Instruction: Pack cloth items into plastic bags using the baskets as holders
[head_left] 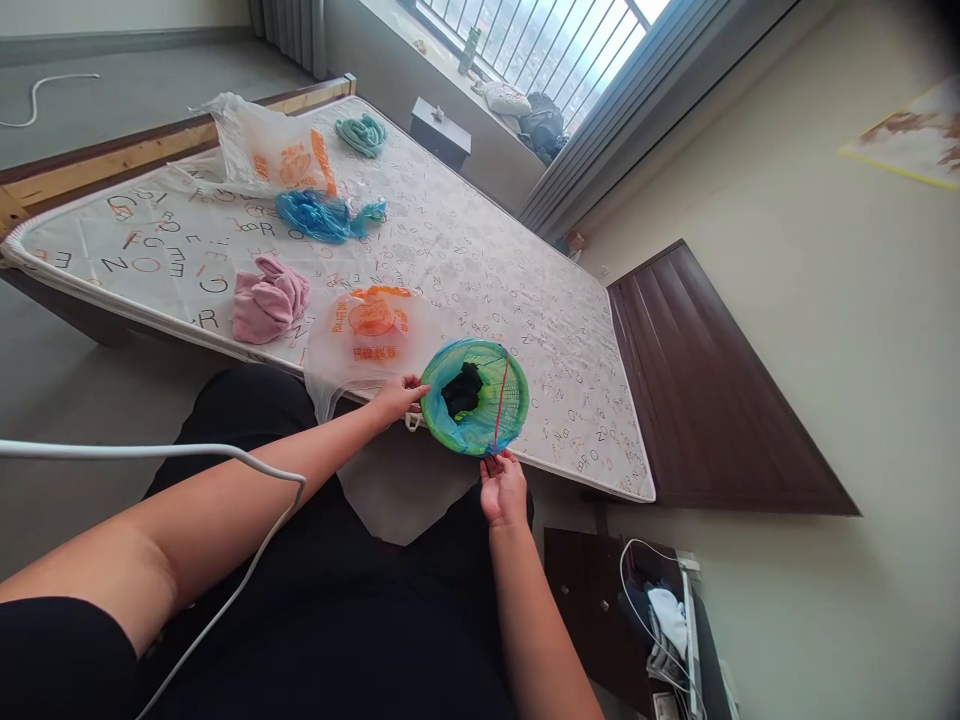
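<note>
A green basket (514, 397) lined with a blue plastic bag stands at the mattress's near edge, with something black (463, 391) inside. A red string (501, 402) crosses its opening. My left hand (401, 397) grips the basket's left rim, fingers closed on it. At the lower rim, my right hand (502, 487) has its fingers bent against the knotted edge of the blue liner, palm up. Left of the basket lies a clear plastic bag with orange print (375, 325), close to my left hand.
On the patterned mattress (480, 260) lie a pink cloth (270, 300), a blue bag (326, 215), another printed bag (281, 155) and a teal coil (361, 134). A white cable (225, 452) passes over my left arm. A dark cabinet (585, 600) stands at the lower right.
</note>
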